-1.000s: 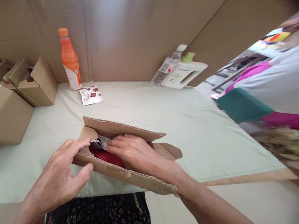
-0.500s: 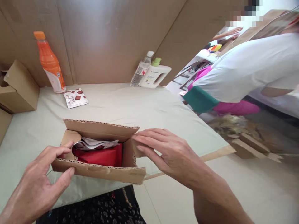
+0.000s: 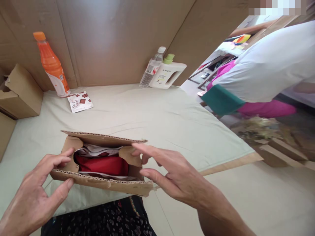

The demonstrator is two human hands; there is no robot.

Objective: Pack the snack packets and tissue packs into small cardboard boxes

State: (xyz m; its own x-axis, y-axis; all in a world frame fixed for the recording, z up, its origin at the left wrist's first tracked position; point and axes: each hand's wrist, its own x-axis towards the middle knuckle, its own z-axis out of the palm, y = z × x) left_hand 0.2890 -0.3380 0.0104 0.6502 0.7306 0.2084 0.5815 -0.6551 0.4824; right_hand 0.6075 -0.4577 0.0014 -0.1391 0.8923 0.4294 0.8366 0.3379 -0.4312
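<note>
A small cardboard box [image 3: 105, 186] sits with its top flaps up near the table's front edge. Inside lie a red packet [image 3: 105, 165] and white-and-brown sachets [image 3: 98, 150], partly covered by the end flaps. My left hand [image 3: 39, 186] grips the box's left end, thumb outside the front flap and fingers on the left end flap [image 3: 72, 146]. At the other end, my right hand [image 3: 169, 170] presses the right end flap [image 3: 130, 156] inward with its fingertips. Its thumb is apart from the fingers, by the right edge.
An orange drink bottle [image 3: 52, 67] and a sachet [image 3: 80, 102] stand and lie at the back left. Further right are a water bottle [image 3: 152, 68] and a white jug [image 3: 168, 75]. Another box [image 3: 26, 93] is at far left. A co-worker in a white shirt [image 3: 278, 65] bends at right.
The right end flap has folded inward over the contents under my right hand. My left hand stays on the left end. The view has shifted slightly.
</note>
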